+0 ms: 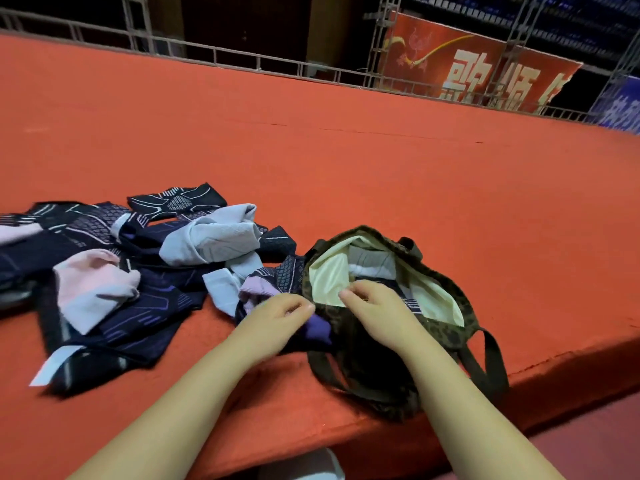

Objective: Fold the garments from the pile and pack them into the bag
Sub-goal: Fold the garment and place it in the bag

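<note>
A dark patterned tote bag with a pale yellow lining lies open at the front right of the red surface. Folded garments show inside it. My right hand is at the bag's near rim, fingers curled over a dark striped garment at the opening. My left hand lies just left of the rim, its fingers curled on a dark and purple garment beside the bag. A loose pile of navy, pink and light grey garments spreads to the left.
The red cloth-covered platform stretches far behind the pile and bag. Its front edge runs just below the bag, whose handles hang near that edge. A metal railing and a red banner stand at the back.
</note>
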Action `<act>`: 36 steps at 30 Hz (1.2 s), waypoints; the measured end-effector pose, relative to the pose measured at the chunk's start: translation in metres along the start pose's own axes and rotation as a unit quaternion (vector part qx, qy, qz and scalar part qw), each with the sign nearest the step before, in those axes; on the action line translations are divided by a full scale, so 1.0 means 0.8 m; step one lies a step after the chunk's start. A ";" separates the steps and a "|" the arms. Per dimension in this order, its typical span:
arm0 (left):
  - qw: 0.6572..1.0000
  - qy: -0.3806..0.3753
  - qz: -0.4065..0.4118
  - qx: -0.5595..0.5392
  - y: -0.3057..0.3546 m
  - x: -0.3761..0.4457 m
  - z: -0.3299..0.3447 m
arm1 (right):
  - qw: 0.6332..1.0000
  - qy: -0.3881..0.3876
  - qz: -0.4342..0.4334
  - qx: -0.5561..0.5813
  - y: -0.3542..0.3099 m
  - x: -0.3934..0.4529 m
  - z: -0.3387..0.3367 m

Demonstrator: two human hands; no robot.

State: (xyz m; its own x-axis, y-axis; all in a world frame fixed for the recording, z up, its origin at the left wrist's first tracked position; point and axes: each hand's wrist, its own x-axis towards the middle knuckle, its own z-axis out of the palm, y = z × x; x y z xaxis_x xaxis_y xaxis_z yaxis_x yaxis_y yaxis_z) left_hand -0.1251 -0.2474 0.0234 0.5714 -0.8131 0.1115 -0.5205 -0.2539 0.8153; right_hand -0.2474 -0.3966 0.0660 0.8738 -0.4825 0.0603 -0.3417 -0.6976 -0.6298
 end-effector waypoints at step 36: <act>0.854 0.194 -0.105 -0.471 -0.109 -0.164 -0.110 | 0.827 -0.175 0.085 0.528 -0.187 -0.033 0.204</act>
State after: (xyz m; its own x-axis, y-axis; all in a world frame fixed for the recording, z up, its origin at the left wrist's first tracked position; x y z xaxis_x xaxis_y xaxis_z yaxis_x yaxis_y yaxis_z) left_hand -0.0987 -0.0723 -0.0121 0.8521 -0.5196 -0.0624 0.2565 0.3108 0.9152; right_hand -0.1627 -0.1928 0.0320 0.9539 -0.2143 -0.2100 -0.1391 0.3045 -0.9423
